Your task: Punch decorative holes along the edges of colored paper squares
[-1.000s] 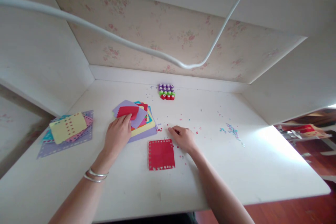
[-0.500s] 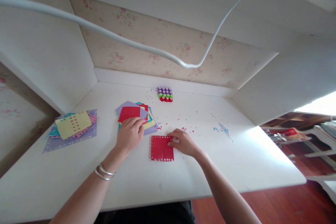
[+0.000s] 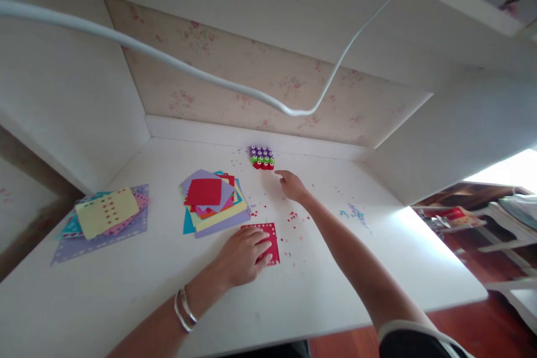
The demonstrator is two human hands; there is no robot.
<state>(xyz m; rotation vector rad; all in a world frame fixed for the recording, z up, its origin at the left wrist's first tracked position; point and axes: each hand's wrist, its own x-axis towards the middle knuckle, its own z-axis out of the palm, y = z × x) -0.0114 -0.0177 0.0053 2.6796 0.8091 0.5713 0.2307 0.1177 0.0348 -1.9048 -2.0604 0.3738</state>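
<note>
A square of red paper (image 3: 272,235) with a row of punched holes along its edges lies on the white desk. My left hand (image 3: 243,254) rests on its left part, fingers spread and laid out over it. My right hand (image 3: 291,185) is stretched toward the back of the desk, index finger extended and the other fingers partly curled, holding nothing that I can see. Just beyond its fingertip stands a block of small paper punches (image 3: 262,158) in purple, green and red rows. The fingertip seems slightly short of the nearest red ones.
Left of centre lies a stack of coloured paper (image 3: 216,224), a red sheet (image 3: 203,191) on top. Punched sheets (image 3: 107,213) overlap at the far left. Tiny red cut-outs (image 3: 292,216) and blue bits (image 3: 356,213) are scattered about. A white cable (image 3: 235,86) hangs across the view.
My left hand has left the paper stack and moved right onto the red paper. My right hand has let go of that paper and reached back toward the punches.
</note>
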